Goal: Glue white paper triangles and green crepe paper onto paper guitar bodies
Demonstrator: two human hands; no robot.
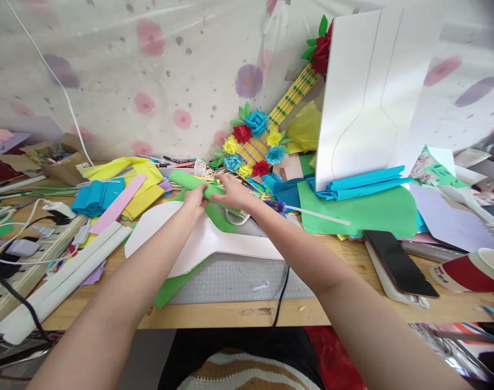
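My left hand (196, 197) is closed around a roll of green paper (182, 177) at the back of the work area. My right hand (233, 192) lies over the right part of the same roll with fingers bent onto it; its grip is partly hidden. Below my forearms lies a white guitar-shaped cutout (247, 245), its round body at the left and its neck pointing right. Green paper (174, 290) shows from under it. Right beside my right hand is a white loop-shaped handle (238, 218), perhaps of scissors.
A grey cutting mat (247, 281) lies under the cutout. Beyond my right forearm rests a blue glue gun (278, 206) with a glue stick. A flower-decorated paper guitar (257, 151) and white board (361, 97) stand behind. Phone (399, 262) and cup (470, 271) sit right; power strips (36, 254) left.
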